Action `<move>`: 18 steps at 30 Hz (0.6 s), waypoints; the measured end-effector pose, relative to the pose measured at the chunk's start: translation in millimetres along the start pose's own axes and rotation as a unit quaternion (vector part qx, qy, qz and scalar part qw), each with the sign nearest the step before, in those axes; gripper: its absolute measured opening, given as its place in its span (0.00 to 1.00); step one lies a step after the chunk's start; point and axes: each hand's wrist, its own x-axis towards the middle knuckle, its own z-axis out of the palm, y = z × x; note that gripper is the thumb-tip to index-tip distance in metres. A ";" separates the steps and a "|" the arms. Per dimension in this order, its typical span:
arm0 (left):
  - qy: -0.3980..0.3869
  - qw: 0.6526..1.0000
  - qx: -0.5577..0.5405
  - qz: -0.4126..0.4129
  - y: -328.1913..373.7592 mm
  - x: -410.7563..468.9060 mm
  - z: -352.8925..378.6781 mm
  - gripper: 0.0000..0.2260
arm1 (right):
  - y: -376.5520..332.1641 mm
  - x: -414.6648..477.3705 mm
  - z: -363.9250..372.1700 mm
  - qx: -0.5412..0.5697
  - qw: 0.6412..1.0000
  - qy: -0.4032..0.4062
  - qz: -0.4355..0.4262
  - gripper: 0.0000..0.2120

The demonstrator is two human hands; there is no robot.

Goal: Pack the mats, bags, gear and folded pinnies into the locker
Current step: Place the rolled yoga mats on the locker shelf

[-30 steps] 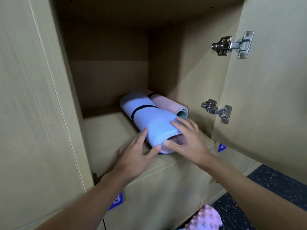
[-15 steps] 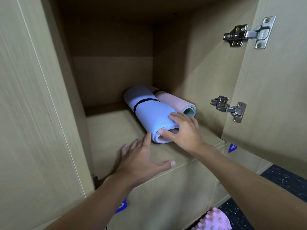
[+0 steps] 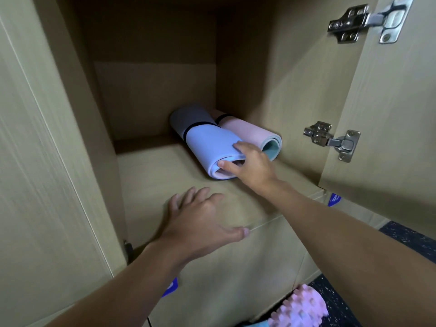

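Two rolled mats lie side by side at the back right of the open locker. The blue mat has a black strap round it, and the pink mat lies against the right wall. My right hand presses on the near end of the blue mat, fingers straight over the roll's edge and thumb at its open end. My left hand hovers spread over the front of the locker floor and holds nothing.
The locker door stands open on the right with two metal hinges. A pink knobbly foam roller lies on the dark speckled floor below. Blue number labels mark the locker fronts underneath.
The blue mat has slid deeper into the locker under my right hand. My left hand has come off the mat and drawn back toward the front edge.
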 end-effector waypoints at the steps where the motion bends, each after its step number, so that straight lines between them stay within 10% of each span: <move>1: 0.001 1.000 -0.001 -0.002 -0.4 -0.3 -0.6 0.41 | -2.6 3.6 1.0 -0.001 1.000 -0.002 0.000 0.38; 18: 0.011 1.000 -0.017 0.005 0.0 -0.8 -1.2 0.38 | 1.3 4.1 6.4 0.018 0.998 0.057 0.014 0.30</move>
